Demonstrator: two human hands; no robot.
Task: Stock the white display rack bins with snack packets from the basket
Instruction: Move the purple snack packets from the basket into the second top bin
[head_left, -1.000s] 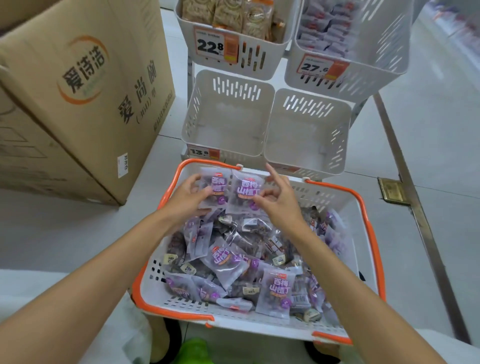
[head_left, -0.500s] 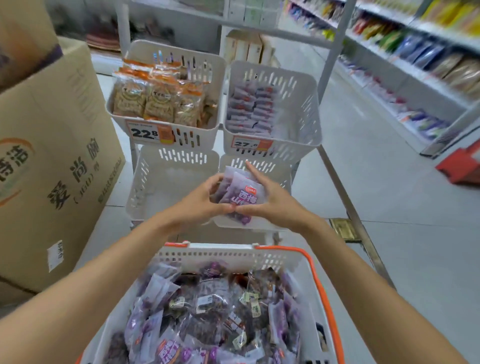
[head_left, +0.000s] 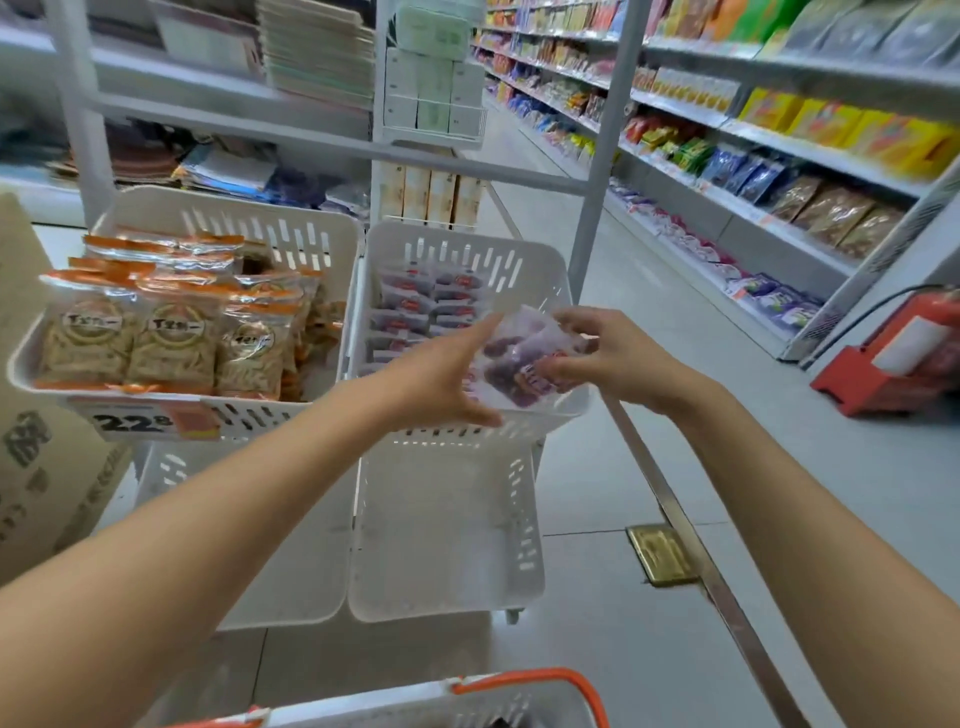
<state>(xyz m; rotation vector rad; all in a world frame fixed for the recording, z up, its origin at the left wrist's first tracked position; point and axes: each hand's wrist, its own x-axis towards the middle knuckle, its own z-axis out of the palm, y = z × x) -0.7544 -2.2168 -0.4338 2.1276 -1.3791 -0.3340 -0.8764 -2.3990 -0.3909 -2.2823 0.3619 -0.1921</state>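
- Over the upper right white slotted plastic bin (head_left: 457, 241) of the display rack: a small bunch of clear snack packets with purple print and dark contents (head_left: 519, 358), held in the air by both hands just above the bin's front rim
- left hand (head_left: 441, 379) comes in from the left; packets sit between its straight fingers on top and the thumb underneath; grip on the bunch's left edge
- right hand (head_left: 618, 358) on the bunch's right edge; fingers curled round it, thumb on the near side; the two hands are close together with only the packets between them
- same bin already has rows of small pale packets with red labels (head_left: 415, 312), stacked against the back and left walls
- upper left white slotted bin (head_left: 234, 218) just beside it; full of orange-topped clear bags of tan snacks (head_left: 171, 338); white price tag reading 22.8 (head_left: 140, 421) on its front
- lower right white bin (head_left: 447, 545) and lower left white bin (head_left: 296, 571) sit under the upper pair, side by side
- white plastic basket with orange handle (head_left: 389, 704) at the bottom edge; only its far rim shows; contents cannot be seen
- brown cardboard box with dark print (head_left: 31, 493) at far left, touching the frame edge
- long store shelves of coloured packaged goods (head_left: 779, 171) along the right; red floor stand (head_left: 872, 379) near them; brass floor plate (head_left: 660, 553) beside the metal floor strip
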